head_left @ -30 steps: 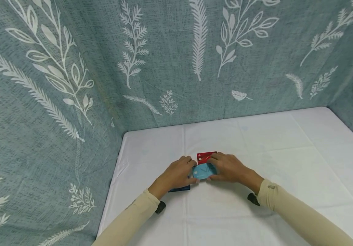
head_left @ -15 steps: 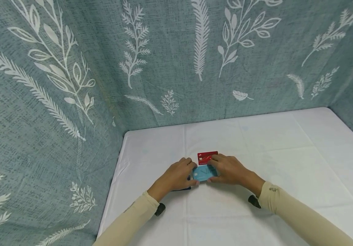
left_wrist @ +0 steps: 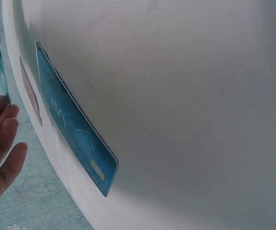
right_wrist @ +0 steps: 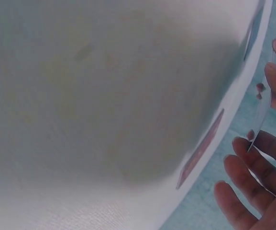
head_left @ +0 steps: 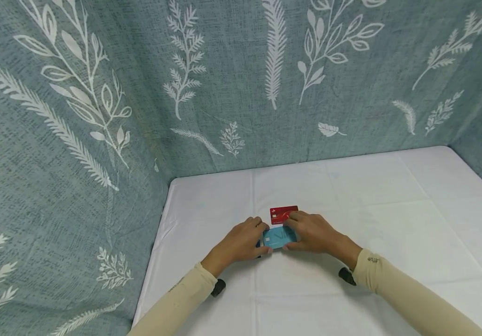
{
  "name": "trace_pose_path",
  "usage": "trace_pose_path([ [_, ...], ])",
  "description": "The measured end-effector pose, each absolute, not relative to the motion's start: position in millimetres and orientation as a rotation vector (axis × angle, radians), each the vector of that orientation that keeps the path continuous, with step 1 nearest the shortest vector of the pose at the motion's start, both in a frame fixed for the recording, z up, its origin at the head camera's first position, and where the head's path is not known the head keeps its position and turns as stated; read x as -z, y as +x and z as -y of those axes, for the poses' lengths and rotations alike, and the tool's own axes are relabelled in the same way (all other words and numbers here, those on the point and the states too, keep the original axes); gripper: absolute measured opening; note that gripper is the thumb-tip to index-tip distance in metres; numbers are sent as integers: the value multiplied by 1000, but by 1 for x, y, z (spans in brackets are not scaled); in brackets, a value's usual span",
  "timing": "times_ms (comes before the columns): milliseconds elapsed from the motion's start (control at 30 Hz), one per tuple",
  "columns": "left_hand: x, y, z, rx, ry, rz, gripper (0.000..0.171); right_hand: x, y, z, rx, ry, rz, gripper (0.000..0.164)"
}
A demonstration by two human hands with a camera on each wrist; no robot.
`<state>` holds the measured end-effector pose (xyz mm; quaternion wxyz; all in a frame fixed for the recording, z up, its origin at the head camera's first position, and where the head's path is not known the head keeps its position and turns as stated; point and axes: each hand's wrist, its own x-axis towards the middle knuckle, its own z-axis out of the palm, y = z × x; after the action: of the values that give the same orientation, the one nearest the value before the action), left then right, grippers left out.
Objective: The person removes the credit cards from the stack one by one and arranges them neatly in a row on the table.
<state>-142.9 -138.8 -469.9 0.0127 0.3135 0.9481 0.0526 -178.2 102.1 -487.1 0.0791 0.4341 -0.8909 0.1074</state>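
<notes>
Both hands hold a light blue card (head_left: 279, 237) raised off the white tabletop. My left hand (head_left: 241, 240) pinches its left end between thumb and fingers, and my right hand (head_left: 314, 231) pinches the right end. The right wrist view shows this card nearly edge-on, between thumb and fingertips. A red card (head_left: 280, 214) lies flat just beyond it, partly covered by the right fingers. Under the left hand lies a dark blue card (left_wrist: 73, 120), mostly hidden in the head view but plain in the left wrist view.
A white cloth (head_left: 371, 200) with fold lines covers the table. Grey-green curtains (head_left: 241, 84) with white leaf prints hang behind it and along the left side. Small black wrist devices (head_left: 218, 287) show beneath both sleeved forearms.
The light blue card has shifted slightly toward me, widening the gap to the red card. My left hand has dipped a little, covering more of the dark blue card.
</notes>
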Motion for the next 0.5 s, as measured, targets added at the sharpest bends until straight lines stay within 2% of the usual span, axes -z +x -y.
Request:
trace_pose_path([
  [500, 471, -139, 139, -195, 967, -2939, 50, 488, -172, -101, -331, 1289, 2700, 61],
])
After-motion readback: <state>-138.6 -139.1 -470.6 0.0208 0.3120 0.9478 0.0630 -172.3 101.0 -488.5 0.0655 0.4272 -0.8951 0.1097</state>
